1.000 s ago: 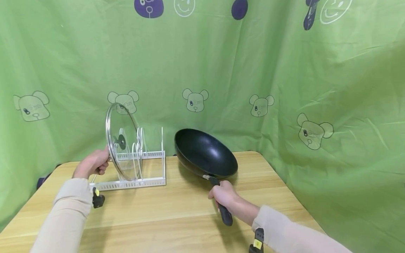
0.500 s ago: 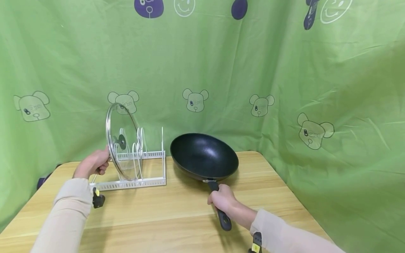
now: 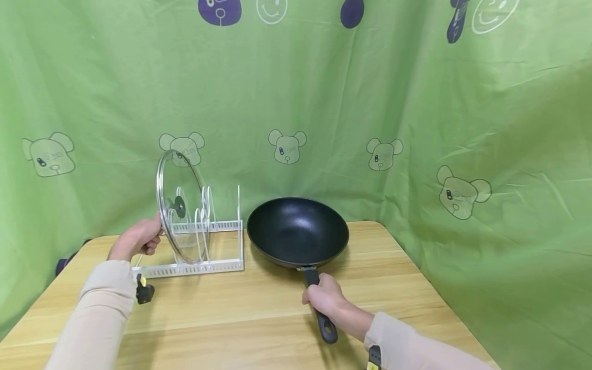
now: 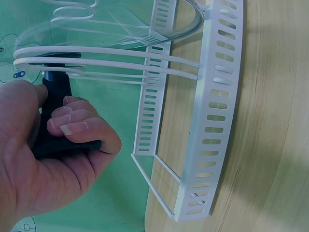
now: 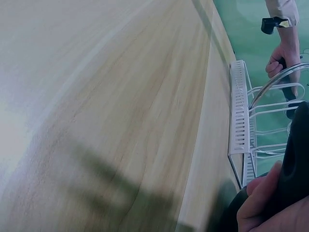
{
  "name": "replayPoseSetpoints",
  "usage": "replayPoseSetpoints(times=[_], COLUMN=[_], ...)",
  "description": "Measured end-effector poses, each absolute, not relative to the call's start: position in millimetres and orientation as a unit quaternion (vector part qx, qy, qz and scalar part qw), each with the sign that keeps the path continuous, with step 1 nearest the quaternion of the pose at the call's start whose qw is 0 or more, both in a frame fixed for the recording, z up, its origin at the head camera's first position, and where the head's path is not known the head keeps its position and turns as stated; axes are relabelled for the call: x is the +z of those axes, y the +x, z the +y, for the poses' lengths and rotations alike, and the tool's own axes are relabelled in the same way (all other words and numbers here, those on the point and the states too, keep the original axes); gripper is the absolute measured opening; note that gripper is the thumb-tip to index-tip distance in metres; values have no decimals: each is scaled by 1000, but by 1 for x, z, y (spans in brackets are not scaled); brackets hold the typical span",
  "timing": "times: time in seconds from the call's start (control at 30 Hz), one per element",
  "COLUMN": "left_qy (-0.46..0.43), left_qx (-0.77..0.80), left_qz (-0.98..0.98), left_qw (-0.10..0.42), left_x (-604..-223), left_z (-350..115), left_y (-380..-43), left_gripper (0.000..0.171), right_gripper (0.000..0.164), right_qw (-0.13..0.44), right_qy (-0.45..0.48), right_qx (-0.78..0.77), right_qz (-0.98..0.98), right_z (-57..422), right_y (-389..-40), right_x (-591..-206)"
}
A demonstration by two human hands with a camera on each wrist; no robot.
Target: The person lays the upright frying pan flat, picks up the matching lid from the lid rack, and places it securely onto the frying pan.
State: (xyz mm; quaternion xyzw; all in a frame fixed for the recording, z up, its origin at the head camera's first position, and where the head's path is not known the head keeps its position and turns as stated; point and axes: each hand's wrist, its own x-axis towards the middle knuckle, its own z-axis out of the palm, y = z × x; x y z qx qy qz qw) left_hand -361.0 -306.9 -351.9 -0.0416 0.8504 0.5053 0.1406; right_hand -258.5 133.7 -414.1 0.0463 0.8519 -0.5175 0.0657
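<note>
Holding a glass lid [image 3: 185,180] in the white rack [image 3: 226,265] and a black pan [image 3: 296,231] to its right
The left grip [image 3: 137,238] is wrapped round the lid's black knob [image 4: 55,94], likely steadying it upright among wire dividers [image 4: 96,50]; the right grip [image 3: 326,295] encircles the pan's handle [image 3: 323,322] midway, probably for balance. Marks [image 3: 287,150] on the green curtain [image 3: 259,92] behind the rack are too small to read

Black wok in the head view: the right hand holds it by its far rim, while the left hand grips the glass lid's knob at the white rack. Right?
Not quite: in the head view the right hand holds the black wok by its handle, not its far rim. The rest stands.
</note>
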Motion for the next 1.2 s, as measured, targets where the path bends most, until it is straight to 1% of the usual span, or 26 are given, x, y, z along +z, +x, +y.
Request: replayPoseSetpoints(times=[0.33,0.7,1.2], left_qy=[-47,-41,-43], left_qx=[510,510,513], left_qz=[848,848,846], left_qw=[139,139,139], left_x=[-351,-354,-353], left_z=[-307,-305,-307], left_y=[-359,-359,-361], left_gripper=[60,62,61], right_gripper=[30,33,32], right_qw=[63,62,62], right_qy=[56,71,65], right_qx=[-521,-536,-555], right_qz=[849,839,827], right_z=[132,129,129], right_y=[-260,-258,-258], right_x=[-415,-416,-414])
